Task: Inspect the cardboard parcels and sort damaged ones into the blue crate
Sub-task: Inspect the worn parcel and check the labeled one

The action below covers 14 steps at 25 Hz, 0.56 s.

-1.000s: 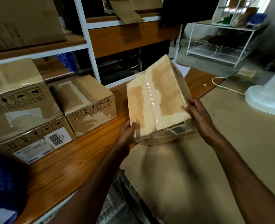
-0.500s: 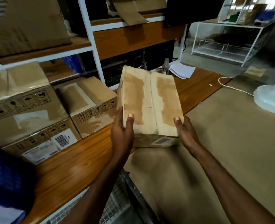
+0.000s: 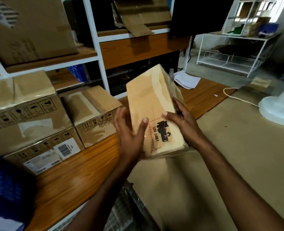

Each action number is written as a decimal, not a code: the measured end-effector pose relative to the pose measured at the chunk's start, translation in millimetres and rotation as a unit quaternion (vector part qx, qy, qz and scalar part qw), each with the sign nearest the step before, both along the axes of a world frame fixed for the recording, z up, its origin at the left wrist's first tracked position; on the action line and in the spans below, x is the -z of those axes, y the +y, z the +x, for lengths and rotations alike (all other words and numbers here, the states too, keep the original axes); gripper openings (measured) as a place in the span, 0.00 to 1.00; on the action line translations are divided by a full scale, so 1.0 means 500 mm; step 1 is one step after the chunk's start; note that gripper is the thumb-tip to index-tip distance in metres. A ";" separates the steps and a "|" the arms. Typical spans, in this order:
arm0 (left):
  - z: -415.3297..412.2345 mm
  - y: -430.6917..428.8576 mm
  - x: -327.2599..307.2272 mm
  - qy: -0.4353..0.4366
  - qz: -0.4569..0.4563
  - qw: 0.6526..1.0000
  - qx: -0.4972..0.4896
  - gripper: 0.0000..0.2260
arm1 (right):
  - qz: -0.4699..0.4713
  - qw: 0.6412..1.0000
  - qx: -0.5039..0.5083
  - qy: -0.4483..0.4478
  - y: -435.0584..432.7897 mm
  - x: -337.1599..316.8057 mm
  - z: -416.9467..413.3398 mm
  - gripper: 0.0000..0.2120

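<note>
I hold a small cardboard parcel [image 3: 152, 104] tilted above the bench, its plain face up with a red-dashed "UN 3481" mark near me. My left hand [image 3: 129, 135] grips its near left edge, thumb on the top face. My right hand [image 3: 182, 121] grips its right side, thumb on the top face by the mark. A blue crate [image 3: 3, 187] shows at the bottom left corner, mostly cut off. Two more taped parcels sit on the wooden bench at left: a large one [image 3: 26, 117] and a smaller one [image 3: 94, 112].
White-framed shelves behind hold a big carton [image 3: 28, 29] and flattened cardboard [image 3: 138, 15]. A brown sheet [image 3: 221, 164] covers the bench at right, with a white fan base [image 3: 278, 110] and a cable [image 3: 234, 97]. Papers [image 3: 187, 80] lie beyond the parcel. A wire mesh basket [image 3: 121, 212] sits below.
The parcel has been turned over in my hands: the taped, stained face seen before is gone and the plain face with the UN 3481 mark now faces up. Both hands regripped.
</note>
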<state>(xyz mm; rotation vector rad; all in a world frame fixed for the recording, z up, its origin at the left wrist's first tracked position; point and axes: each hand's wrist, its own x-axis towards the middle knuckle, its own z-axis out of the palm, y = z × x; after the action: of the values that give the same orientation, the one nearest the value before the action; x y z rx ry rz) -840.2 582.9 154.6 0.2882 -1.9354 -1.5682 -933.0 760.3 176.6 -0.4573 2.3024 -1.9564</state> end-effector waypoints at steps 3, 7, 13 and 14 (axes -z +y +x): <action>-0.025 -0.035 -0.042 -0.088 0.112 0.989 0.037 0.40 | -0.078 0.995 -0.058 -0.008 0.067 -0.010 0.022 0.33; -0.046 -0.043 -0.110 -0.037 0.181 0.980 0.079 0.40 | -0.041 0.996 -0.077 0.008 0.062 -0.039 0.044 0.23; -0.055 -0.059 -0.147 0.015 0.032 0.997 0.063 0.26 | 0.113 0.982 0.042 0.148 -0.030 -0.147 0.035 0.29; -0.056 -0.067 -0.146 0.020 0.033 0.997 0.061 0.24 | 0.134 0.975 0.070 0.163 -0.041 -0.157 0.028 0.27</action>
<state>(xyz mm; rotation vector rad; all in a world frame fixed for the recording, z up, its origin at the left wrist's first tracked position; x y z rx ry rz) -868.4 549.4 227.9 0.1676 -1.9028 -1.7059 -919.2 739.6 255.0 -0.6451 2.8237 -1.6896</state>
